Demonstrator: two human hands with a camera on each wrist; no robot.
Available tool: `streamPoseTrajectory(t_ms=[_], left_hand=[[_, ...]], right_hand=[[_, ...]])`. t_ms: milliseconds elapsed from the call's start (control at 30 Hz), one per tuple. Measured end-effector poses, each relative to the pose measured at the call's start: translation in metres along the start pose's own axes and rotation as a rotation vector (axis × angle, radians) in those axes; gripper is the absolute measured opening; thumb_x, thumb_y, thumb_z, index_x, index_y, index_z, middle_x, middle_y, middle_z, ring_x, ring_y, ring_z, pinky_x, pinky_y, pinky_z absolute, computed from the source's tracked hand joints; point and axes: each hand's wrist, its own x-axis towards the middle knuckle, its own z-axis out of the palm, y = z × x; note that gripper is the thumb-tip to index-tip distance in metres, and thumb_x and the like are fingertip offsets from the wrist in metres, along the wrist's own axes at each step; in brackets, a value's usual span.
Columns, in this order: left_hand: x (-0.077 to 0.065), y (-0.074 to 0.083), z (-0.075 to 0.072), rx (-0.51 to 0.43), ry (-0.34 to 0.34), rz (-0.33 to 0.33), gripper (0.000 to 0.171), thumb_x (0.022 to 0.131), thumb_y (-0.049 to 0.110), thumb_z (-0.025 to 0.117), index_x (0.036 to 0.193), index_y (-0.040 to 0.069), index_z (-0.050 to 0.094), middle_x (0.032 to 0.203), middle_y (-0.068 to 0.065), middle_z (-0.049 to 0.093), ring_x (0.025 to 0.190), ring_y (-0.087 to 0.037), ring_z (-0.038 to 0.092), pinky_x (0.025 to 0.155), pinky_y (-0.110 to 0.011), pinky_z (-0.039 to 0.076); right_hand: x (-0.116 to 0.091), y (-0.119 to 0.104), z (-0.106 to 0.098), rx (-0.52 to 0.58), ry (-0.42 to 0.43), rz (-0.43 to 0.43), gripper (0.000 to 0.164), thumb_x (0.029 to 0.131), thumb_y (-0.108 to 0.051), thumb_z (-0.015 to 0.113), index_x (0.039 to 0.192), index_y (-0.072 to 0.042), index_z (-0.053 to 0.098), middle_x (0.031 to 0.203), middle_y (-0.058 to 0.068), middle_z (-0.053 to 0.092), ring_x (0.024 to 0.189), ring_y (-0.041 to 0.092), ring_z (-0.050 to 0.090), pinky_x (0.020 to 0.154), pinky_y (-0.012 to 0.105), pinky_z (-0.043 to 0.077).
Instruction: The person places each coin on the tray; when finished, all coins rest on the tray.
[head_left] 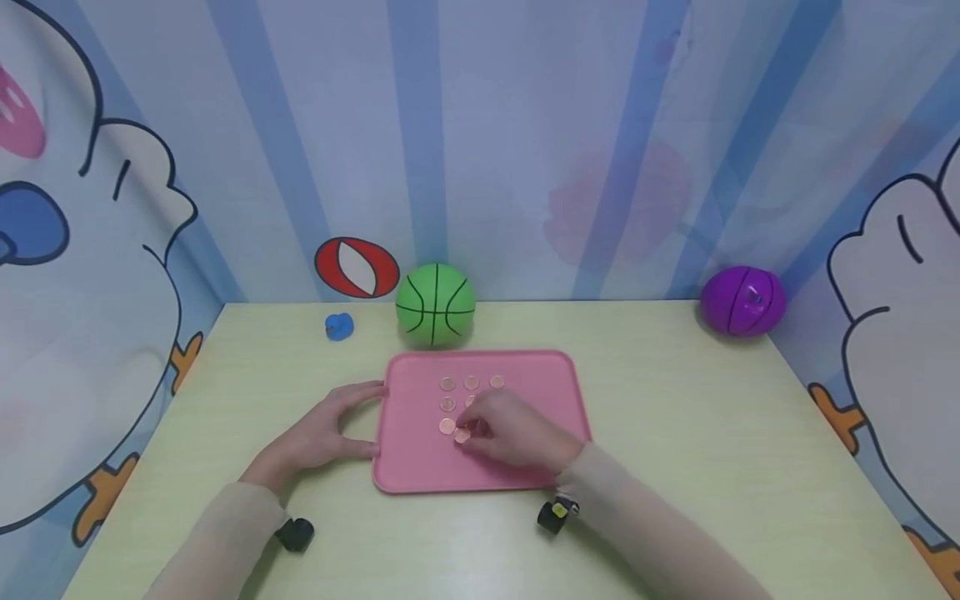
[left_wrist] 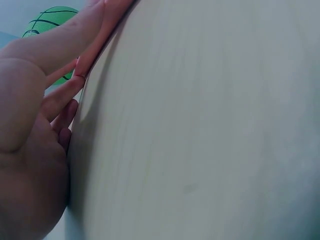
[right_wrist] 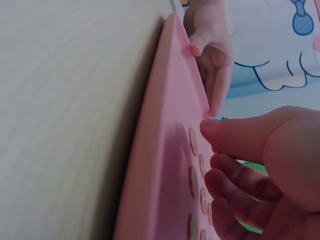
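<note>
A pink tray [head_left: 416,471] lies on the table, with several round coins [head_left: 447,383] set out in rows on it. Over its middle, my right hand [head_left: 517,429] pinches one coin [head_left: 462,435] between thumb and fingertips, close above the front row. The right wrist view shows the thumb [right_wrist: 235,135] near the index finger, beside the coins [right_wrist: 194,182]; the hand hides part of the rows from the head camera. At the tray's left edge, my left hand [head_left: 322,429] has its thumb and fingers spread, their tips touching the rim.
Behind the tray sits a green basketball [head_left: 436,306]. A small blue object [head_left: 339,326] lies left of it. In the far right corner is a purple ball [head_left: 742,302]. A printed curtain [head_left: 510,150] closes off the back of the table [head_left: 675,467].
</note>
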Motion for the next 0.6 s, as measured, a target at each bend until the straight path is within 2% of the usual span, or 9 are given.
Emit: streamPoseTrajectory(t_ms=[167, 300, 600], left_hand=[[0.001, -0.002, 0.0, -0.001, 0.002, 0.0, 0.094, 0.078, 0.036, 0.094, 0.159, 0.022, 0.048, 0.168, -0.008, 0.037, 0.156, -0.04, 0.025, 0.124, -0.072, 0.017], [0.001, -0.002, 0.0, 0.0, 0.004, -0.004, 0.094, 0.078, 0.036, 0.094, 0.159, 0.023, 0.048, 0.168, -0.007, 0.037, 0.156, -0.039, 0.025, 0.124, -0.072, 0.017], [0.0, 0.001, 0.0, 0.004, 0.002, -0.013, 0.095, 0.078, 0.036, 0.094, 0.159, 0.023, 0.047, 0.168, -0.008, 0.036, 0.157, -0.04, 0.024, 0.124, -0.073, 0.017]], right_hand=[[0.003, -0.007, 0.007, -0.028, -0.04, 0.02, 0.015, 0.094, -0.024, 0.081, 0.107, -0.017, 0.081, 0.089, -0.015, 0.064, 0.082, 0.004, 0.057, 0.076, 0.019, 0.053], [0.004, -0.009, 0.012, -0.053, -0.062, 0.03, 0.009, 0.094, -0.023, 0.08, 0.103, -0.02, 0.081, 0.088, -0.016, 0.063, 0.082, 0.003, 0.056, 0.078, 0.019, 0.053], [0.003, -0.014, 0.012, -0.075, -0.071, 0.032, 0.016, 0.094, -0.019, 0.08, 0.109, -0.016, 0.081, 0.096, -0.01, 0.072, 0.086, 0.003, 0.063, 0.087, 0.023, 0.057]])
